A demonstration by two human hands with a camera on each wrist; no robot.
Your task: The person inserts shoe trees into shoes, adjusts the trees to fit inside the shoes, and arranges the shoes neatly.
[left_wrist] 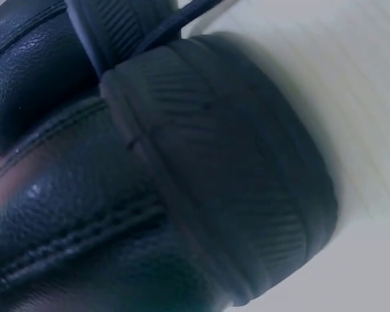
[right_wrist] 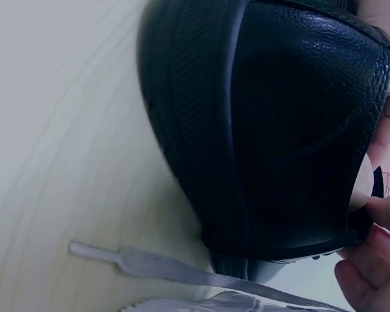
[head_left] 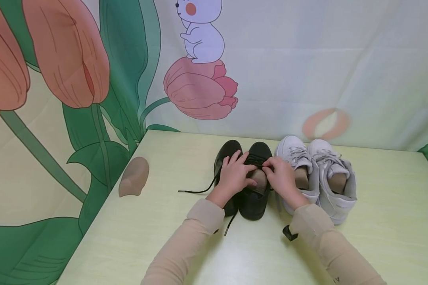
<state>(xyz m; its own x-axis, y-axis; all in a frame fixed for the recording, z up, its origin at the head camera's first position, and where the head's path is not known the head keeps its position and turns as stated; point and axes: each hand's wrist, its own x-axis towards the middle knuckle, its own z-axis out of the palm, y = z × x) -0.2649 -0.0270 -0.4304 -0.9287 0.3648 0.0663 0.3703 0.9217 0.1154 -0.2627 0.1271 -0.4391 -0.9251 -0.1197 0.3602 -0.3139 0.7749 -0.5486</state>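
A pair of black lace-up shoes stands on the table, toes away from me. A brown insert [head_left: 259, 180] fills the opening of the right black shoe [head_left: 253, 208]. My left hand [head_left: 232, 174] lies over the pair, fingers spread towards the laces, thumb beside the insert. My right hand [head_left: 281, 176] pinches the right shoe's upper by the laces. In the right wrist view, the right hand's fingers [right_wrist: 370, 260] close on a black edge at the opening; whether lace is caught too is unclear. The left black shoe [head_left: 228, 148] has loose lace ends; its opening is hidden.
White sneakers [head_left: 337, 209] with brown inserts and laces stand close on the right. A loose brown insert [head_left: 133, 176] lies at the table's left edge. A black lace [head_left: 196, 192] trails left. Behind the table [head_left: 388, 198] hangs a printed cloth [head_left: 289, 59].
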